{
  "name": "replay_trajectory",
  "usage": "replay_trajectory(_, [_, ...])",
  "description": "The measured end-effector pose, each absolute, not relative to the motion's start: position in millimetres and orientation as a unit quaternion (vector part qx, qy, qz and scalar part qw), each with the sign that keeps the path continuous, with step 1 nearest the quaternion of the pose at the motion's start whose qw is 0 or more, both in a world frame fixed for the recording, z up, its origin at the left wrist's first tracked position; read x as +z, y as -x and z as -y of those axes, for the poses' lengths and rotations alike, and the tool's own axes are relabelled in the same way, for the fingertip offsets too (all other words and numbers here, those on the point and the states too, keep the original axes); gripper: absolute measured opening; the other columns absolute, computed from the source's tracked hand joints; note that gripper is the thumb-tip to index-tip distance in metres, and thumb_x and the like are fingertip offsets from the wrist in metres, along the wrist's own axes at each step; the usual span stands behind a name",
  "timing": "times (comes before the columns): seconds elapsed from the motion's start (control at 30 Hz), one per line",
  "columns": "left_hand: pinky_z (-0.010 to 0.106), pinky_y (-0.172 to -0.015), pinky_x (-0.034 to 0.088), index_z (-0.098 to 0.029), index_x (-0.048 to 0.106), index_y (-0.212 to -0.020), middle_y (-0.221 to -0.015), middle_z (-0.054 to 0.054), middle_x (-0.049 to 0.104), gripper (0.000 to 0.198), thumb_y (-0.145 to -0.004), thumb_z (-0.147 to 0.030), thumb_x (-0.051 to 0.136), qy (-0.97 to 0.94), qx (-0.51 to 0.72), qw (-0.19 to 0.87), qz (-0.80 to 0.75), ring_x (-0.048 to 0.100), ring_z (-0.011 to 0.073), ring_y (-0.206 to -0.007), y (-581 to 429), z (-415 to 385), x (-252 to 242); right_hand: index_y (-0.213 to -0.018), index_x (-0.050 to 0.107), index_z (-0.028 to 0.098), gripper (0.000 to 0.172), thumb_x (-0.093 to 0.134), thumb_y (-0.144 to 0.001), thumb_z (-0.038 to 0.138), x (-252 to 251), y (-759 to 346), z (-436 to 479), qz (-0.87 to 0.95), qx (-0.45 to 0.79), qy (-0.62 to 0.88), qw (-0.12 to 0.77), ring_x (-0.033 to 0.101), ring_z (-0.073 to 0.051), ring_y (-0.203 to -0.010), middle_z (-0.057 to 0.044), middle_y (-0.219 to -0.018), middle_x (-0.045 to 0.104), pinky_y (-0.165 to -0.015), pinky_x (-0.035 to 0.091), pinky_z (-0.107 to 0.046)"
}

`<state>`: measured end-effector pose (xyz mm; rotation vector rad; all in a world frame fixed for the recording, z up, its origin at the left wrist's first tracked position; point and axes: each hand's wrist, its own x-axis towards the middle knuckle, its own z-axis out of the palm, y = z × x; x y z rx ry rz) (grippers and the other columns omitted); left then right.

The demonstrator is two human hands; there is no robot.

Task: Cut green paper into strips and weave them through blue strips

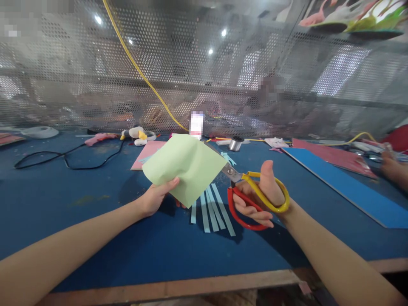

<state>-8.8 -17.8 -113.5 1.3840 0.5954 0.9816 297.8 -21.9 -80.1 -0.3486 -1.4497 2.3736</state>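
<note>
My left hand [159, 195] pinches a light green sheet of paper [185, 165] near its lower left edge, thumb on top. The sheet is held above the table and curves a little. In my right hand [258, 195] is a pair of scissors [234, 173] with one yellow and one red handle. Their handles are spread apart, and the blades meet the sheet's right corner, partly hidden by it. Several pale blue paper strips [212, 208] lie on the table under the sheet. More small blue strips [228, 158] lie behind the blades.
A pink sheet [145, 155] lies behind the green paper. At the back stand a wire spool [236, 143] and a lit phone [196, 125]. A pink glue gun [100, 138] with a black cord is left. A blue board [347, 185] and another person's hand [393, 168] are right.
</note>
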Motion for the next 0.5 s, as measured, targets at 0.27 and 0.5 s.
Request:
replay_trajectory(0.27, [0.032,-0.059,0.054,-0.012,0.074,-0.083,-0.068,0.014,0.072,0.048,-0.095,-0.052,0.051,-0.635,0.372,0.623,-0.263,0.067,0.0224,-0.06,8.9,22.5,-109.4,-0.089,0.057,0.01,0.108,0.003,-0.063,0.099,-79.8,-291.6,26.0,0.501,0.837,0.133,0.175,0.037,-0.006,-0.03,0.001,-0.062,0.051,-0.028,0.046,-0.027])
replay_trajectory(0.5, [0.032,-0.051,0.053,-0.012,0.073,-0.099,-0.075,0.013,0.073,0.042,-0.093,-0.05,0.056,-0.599,0.386,0.651,-0.26,0.069,0.0254,-0.061,3.9,26.3,-103.5,-0.082,0.056,0.013,0.099,0.017,-0.061,0.102,-79.6,-297.6,20.1,0.52,0.815,0.174,0.189,0.04,-0.007,-0.029,0.002,-0.06,0.052,-0.023,0.041,-0.024])
